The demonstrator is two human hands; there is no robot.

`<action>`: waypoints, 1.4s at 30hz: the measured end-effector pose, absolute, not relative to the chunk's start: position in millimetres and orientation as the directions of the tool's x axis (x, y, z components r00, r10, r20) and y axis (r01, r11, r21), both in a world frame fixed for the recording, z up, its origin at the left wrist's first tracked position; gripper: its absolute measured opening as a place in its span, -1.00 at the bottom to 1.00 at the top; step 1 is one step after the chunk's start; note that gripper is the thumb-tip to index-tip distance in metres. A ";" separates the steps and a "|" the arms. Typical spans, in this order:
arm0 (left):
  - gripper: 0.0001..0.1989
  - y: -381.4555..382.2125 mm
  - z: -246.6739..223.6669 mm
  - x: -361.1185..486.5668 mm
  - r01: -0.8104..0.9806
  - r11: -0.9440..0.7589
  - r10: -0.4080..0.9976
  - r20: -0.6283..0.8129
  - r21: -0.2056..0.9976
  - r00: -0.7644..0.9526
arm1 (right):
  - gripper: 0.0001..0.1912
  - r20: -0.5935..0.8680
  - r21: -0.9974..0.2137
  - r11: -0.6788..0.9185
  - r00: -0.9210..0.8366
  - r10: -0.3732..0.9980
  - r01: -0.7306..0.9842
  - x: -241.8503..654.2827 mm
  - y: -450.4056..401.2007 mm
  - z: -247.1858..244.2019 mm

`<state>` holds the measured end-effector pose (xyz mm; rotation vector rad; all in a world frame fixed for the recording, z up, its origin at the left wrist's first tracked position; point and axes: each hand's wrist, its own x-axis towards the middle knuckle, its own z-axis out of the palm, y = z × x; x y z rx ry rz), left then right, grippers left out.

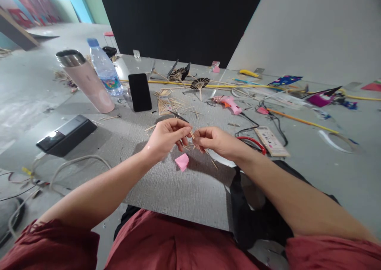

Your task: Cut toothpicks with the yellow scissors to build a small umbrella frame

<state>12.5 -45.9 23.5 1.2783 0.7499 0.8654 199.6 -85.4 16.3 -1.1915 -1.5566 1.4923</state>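
The pink piece point(182, 162) lay between the near edge of the tabletop point(178, 194) and both hands. Beyond it, the left hand point(166, 138) pinched thin wooden sticks point(192, 135), their long axis slanting from far left to near right, toward the right hand point(216, 142). The right fingertips were bunched beside them; whether they gripped could not be determined. A stick pile point(166, 103) lay toward the far edge.

Sticks point(192, 135): partly hidden by my fingers point(182, 133); I can't count them;
Card point(270, 141): print too small to read;
Cloth point(253, 224): partly behind my right forearm point(270, 179);
Sleeves point(56, 246): cut off below.
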 end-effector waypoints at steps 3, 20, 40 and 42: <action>-0.86 -45.4 22.7 12.4 -0.131 0.091 0.866 -0.013 0.987 0.500 | -0.76 -0.131 -0.984 -0.076 -0.367 0.921 0.161 199.7 -85.3 16.1; -0.91 -45.4 25.1 11.3 -0.132 0.086 0.861 -0.007 0.987 0.509 | -0.65 -0.183 -0.983 -0.178 -0.390 0.903 0.047 200.8 -86.0 13.3; -0.86 -45.4 24.2 11.9 -0.204 0.080 0.862 0.035 0.976 0.506 | -0.63 -0.208 -0.964 -0.254 -0.357 0.911 -0.085 198.2 -86.1 14.3; -0.86 -45.8 25.2 11.8 -0.215 0.084 0.874 0.031 0.973 0.485 | -0.63 -0.201 -0.965 -0.247 -0.350 0.915 -0.091 199.0 -85.9 14.6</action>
